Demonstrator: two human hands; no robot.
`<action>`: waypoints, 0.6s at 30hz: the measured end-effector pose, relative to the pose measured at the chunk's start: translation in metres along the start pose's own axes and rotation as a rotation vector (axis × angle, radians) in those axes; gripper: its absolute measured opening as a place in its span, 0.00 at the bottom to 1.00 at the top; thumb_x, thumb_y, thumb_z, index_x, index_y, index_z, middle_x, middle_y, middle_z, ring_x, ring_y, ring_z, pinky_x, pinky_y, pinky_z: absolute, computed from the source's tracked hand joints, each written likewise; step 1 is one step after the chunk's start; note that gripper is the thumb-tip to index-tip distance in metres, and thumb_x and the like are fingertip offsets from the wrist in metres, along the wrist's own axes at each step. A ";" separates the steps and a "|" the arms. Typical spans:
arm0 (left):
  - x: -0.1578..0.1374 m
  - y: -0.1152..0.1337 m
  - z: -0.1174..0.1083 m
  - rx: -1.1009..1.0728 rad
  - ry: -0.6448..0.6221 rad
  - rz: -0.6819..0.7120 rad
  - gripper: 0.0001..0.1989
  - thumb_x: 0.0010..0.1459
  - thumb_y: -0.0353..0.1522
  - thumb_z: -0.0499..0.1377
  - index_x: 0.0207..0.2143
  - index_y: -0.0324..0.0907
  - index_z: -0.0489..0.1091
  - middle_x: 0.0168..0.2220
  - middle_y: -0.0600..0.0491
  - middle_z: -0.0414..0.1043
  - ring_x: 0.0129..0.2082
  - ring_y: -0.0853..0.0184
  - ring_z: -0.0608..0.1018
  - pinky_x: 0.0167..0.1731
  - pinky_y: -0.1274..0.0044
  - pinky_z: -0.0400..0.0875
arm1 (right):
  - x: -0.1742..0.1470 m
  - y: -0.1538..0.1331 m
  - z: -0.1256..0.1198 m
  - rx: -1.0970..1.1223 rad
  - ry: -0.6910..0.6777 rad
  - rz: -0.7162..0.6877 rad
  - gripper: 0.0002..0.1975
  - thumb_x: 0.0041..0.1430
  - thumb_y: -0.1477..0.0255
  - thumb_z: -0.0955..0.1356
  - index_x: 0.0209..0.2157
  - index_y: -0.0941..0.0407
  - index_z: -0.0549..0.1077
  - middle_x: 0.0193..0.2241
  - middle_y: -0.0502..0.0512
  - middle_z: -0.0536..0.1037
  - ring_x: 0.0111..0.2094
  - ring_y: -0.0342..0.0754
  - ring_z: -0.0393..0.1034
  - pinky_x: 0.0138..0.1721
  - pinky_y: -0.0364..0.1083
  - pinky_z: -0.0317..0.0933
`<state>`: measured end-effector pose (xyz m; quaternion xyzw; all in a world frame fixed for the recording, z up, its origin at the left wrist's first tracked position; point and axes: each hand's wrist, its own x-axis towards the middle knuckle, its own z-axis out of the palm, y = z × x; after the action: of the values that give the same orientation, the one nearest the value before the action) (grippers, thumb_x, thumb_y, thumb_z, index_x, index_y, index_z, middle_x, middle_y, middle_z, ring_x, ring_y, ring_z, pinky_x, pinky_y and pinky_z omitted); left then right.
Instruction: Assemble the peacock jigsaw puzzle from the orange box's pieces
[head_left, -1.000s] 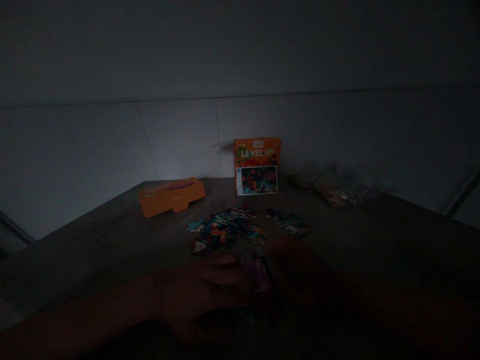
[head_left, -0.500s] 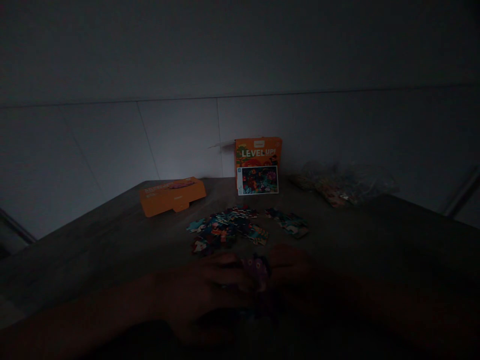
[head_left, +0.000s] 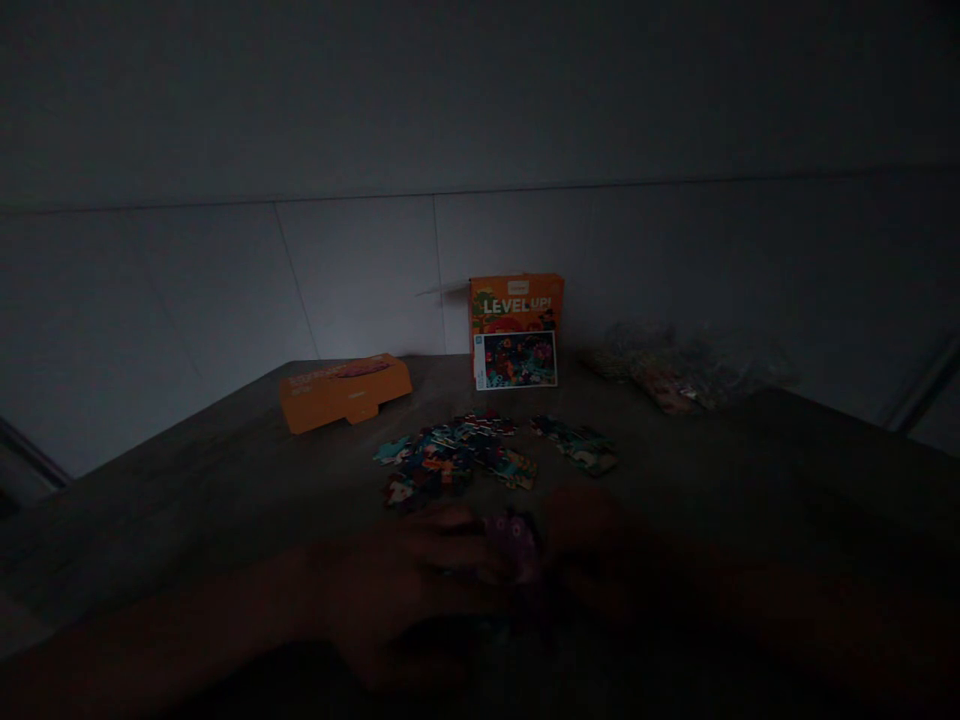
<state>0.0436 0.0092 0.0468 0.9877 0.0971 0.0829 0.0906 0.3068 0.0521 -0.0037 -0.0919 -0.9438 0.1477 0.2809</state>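
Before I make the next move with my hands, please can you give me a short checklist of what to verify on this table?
1. Light near the hands: not ok, very dark.
2. Left hand at the purple puzzle part: ok, its fingers reach the left edge.
3. Right hand gripping a piece: cannot tell, its fingertips are lost in shadow.
4. Picture card visible: ok, upright before the orange box.
5. Main pile of loose pieces in sight: ok, beyond the left hand.
6. Plastic bags apart from the loose pieces: ok, farther back to the right.
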 end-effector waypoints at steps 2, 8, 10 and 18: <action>0.000 0.000 0.000 -0.008 -0.003 0.000 0.31 0.59 0.36 0.59 0.63 0.42 0.60 0.63 0.49 0.64 0.60 0.56 0.67 0.63 0.65 0.59 | -0.001 0.001 0.000 0.022 -0.028 -0.007 0.09 0.52 0.78 0.62 0.27 0.56 0.73 0.22 0.50 0.72 0.24 0.43 0.64 0.29 0.42 0.57; -0.001 0.000 0.002 -0.019 -0.018 -0.030 0.32 0.58 0.35 0.60 0.64 0.43 0.59 0.62 0.49 0.65 0.60 0.55 0.67 0.62 0.64 0.61 | 0.001 -0.001 -0.001 0.069 -0.056 0.008 0.08 0.50 0.78 0.62 0.25 0.57 0.72 0.20 0.49 0.70 0.22 0.41 0.60 0.25 0.41 0.52; -0.002 0.000 0.003 -0.034 -0.023 -0.034 0.33 0.58 0.35 0.60 0.65 0.45 0.58 0.62 0.49 0.65 0.61 0.54 0.67 0.62 0.63 0.61 | 0.003 -0.002 -0.002 0.067 -0.058 0.017 0.08 0.50 0.78 0.62 0.25 0.57 0.71 0.20 0.48 0.69 0.21 0.40 0.60 0.25 0.41 0.51; 0.000 0.004 0.007 -0.034 0.073 -0.078 0.28 0.55 0.32 0.63 0.59 0.45 0.64 0.56 0.47 0.70 0.55 0.55 0.72 0.56 0.63 0.66 | 0.002 -0.004 -0.004 0.023 -0.106 0.051 0.08 0.50 0.80 0.63 0.29 0.57 0.73 0.23 0.50 0.72 0.25 0.42 0.63 0.28 0.41 0.54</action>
<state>0.0452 0.0046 0.0411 0.9778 0.1372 0.1167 0.1069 0.3074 0.0499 0.0019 -0.1047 -0.9530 0.1705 0.2276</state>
